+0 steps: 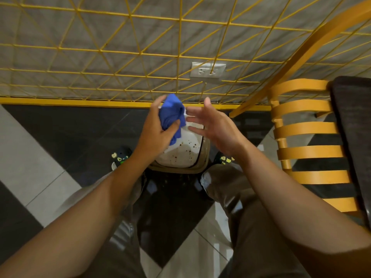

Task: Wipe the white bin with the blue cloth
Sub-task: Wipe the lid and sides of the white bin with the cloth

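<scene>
- Directly below the viewer, the white bin point(181, 155) stands on the floor between the person's two shoes, close to the yellow base rail point(80, 101) of the wire grid. Its pale inner surface is speckled with dark brown spots, and a tan rim shows along the near and right edges. Most of its far half is hidden by the hands.
- Above it, the blue cloth point(172, 116) is bunched into a loose wad, with a tail hanging toward the bin. It does not appear to touch the bin yet.
- The left hand point(155, 128) is closed round the cloth, thumb pressed into the lower fold and fingers wrapped over the top; this looks like gathering it into a pad before wiping.
- The right hand point(212, 127) is wide open, fingers spread and holding nothing, just beside the cloth. It seems poised either to help fold the cloth or to steady the bin.
- Further out, an orange slatted chair point(309, 133) stands to the right, and a wall socket point(207, 70) sits behind the grid.
- Wiping seems not yet begun, judging by the spots.
</scene>
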The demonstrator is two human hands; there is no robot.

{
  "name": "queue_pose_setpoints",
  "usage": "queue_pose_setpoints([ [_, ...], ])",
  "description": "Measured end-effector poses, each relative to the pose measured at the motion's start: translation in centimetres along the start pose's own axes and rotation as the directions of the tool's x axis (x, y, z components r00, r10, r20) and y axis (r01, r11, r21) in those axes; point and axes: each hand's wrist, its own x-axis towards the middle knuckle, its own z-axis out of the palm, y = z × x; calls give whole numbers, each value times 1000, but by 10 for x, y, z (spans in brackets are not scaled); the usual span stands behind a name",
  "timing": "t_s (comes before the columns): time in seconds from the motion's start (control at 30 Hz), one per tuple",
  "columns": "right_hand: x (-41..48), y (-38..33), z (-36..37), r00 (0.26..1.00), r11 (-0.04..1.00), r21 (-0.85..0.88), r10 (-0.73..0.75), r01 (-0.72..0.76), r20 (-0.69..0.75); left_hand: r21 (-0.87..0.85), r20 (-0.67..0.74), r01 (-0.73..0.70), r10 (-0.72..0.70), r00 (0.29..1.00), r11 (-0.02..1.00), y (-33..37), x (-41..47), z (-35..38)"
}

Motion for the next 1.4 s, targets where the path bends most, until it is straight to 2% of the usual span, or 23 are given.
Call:
queue_pose_setpoints([
  [0.03,2,5,-4,992,978,-204,-55,31,-111,42,-48,-34,36,998,999,-3,1,-4],
  [0.07,4,12,-8,965,895,-444,-150,41,-213,102,-96,-43,53,994,994,-2,3,-8],
  [0.1,6,19,-13,936,767,-641,-249,33,-249,177,-133,-31,55,990,984,0,5,-9],
  [0.13,8,26,-16,921,638,-769,-316,30,-226,258,-146,-17,57,988,966,3,8,-9],
  [0.2,13,41,-18,927,465,-885,-338,14,-162,397,-92,-43,87,992,917,8,16,-5],
  [0.3,19,53,-16,940,354,-935,-312,-17,-135,558,100,-189,160,982,808,10,28,14],
  [0.43,21,57,-15,917,374,-927,-362,-26,-171,733,274,-290,122,954,616,2,36,42],
  [0.5,19,57,-15,916,390,-920,-358,-28,-179,781,310,-320,111,944,536,-5,39,44],
  [0.63,19,55,-16,933,347,-937,-326,-35,-155,821,321,-355,152,935,447,-14,43,33],
  [0.77,20,57,-18,935,360,-931,-304,-63,-180,864,117,-146,89,989,481,-18,46,22],
  [0.8,20,58,-18,934,369,-927,-305,-67,-189,859,103,-131,83,991,494,-16,45,24],
  [0.97,19,56,-14,919,401,-914,-336,-61,-209,795,304,-334,143,942,506,-13,29,38],
  [1.03,20,54,-14,924,396,-915,-317,-75,-213,807,273,-323,171,947,495,-19,32,30],
  [1.17,22,55,-17,930,393,-914,-290,-102,-228,841,100,-148,119,988,520,-28,33,12],
  [1.2,21,54,-17,929,402,-910,-289,-103,-233,834,92,-147,128,987,532,-28,30,10],
  [1.27,21,54,-17,926,424,-900,-288,-105,-244,810,188,-279,221,957,516,-33,23,9],
  [1.33,21,55,-17,924,424,-900,-294,-101,-242,786,313,-426,305,899,448,-40,15,5],
  [1.4,21,55,-17,924,414,-905,-301,-96,-236,760,387,-497,323,864,419,-47,9,0],
])
